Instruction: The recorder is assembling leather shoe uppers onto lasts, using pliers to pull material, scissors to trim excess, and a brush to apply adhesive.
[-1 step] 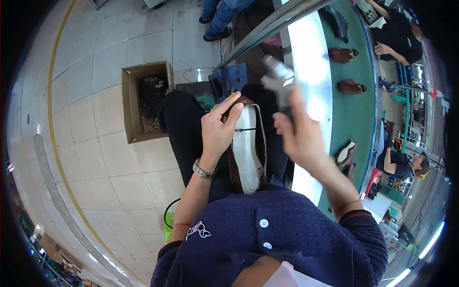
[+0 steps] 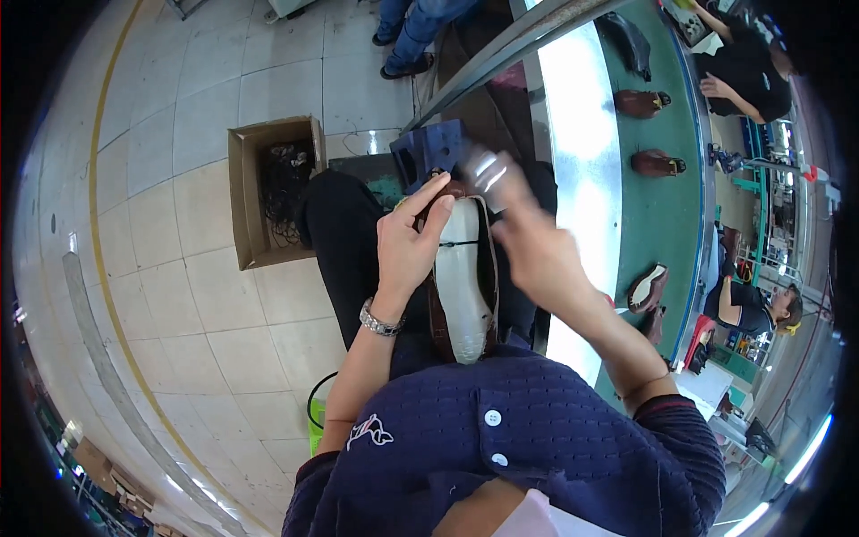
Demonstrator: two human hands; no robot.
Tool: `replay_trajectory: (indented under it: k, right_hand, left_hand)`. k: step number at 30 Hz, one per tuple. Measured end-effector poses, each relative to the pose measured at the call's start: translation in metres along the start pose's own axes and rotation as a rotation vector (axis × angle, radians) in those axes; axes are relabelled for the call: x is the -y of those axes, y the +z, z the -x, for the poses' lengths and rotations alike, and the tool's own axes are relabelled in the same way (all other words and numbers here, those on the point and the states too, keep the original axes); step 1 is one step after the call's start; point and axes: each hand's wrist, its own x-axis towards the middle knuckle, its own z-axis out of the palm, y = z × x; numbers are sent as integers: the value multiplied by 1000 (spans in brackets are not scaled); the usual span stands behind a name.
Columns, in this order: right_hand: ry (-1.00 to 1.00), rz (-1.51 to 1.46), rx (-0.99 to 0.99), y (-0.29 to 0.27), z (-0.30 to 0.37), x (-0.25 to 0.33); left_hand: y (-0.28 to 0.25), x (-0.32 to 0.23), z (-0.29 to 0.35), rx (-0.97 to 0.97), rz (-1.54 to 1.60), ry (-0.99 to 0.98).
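Two bare hands are bent to a brown leather shoe upper with a pale, shoe-shaped underside (image 2: 463, 291), which is held sole up in the lap, between thighs clad in black trousers (image 2: 344, 233). By the left hand (image 2: 410, 237), partly closed, the far end of the shoe is gripped, with the thumb laid on its edge and the forefinger stretched toward the tip. By the right hand (image 2: 540, 255), curled nearly shut, a shiny metal tool (image 2: 488, 172) is grasped just beside that end; its shape is blurred, and whether it touches the shoe cannot be told. The pale underside is crossed by a thin black band (image 2: 458, 243). A silver metal-link watch (image 2: 382, 319) is worn on the left wrist.

Beyond the knees, a dark blue block-shaped object (image 2: 431, 148) is seen. To the left, dark tangled strands (image 2: 284, 192) are held in an open brown cardboard box (image 2: 242, 201). To the right, several brown shoes (image 2: 642, 103) are set out on a long green surface (image 2: 667, 224), past which two people in black tops (image 2: 743, 72) are seen.
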Motion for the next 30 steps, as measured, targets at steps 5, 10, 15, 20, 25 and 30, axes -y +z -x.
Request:
replay_trajectory:
  k: [5,10,15,20,25,30]
  right_hand:
    - [-45,80,306,-30,-19,17]
    - [-39,-15,-21,8,3,1]
    - [3,99,355,-25,-24,13]
    - [-197,-73,-108,11,-1,-11]
    - [-91,246,393,-27,-35,15]
    - [-244,-35,15,2,-12,-6]
  left_hand:
    - [-11,7,4,4,-4,-30]
    - [-2,4,0,25,-87,68]
    - [-8,8,3,-11,-35,-32]
    - [-3,4,7,61,-78,5]
    - [-15,23,9,62,-62,-50]
    - [-9,16,8,125,37,-66]
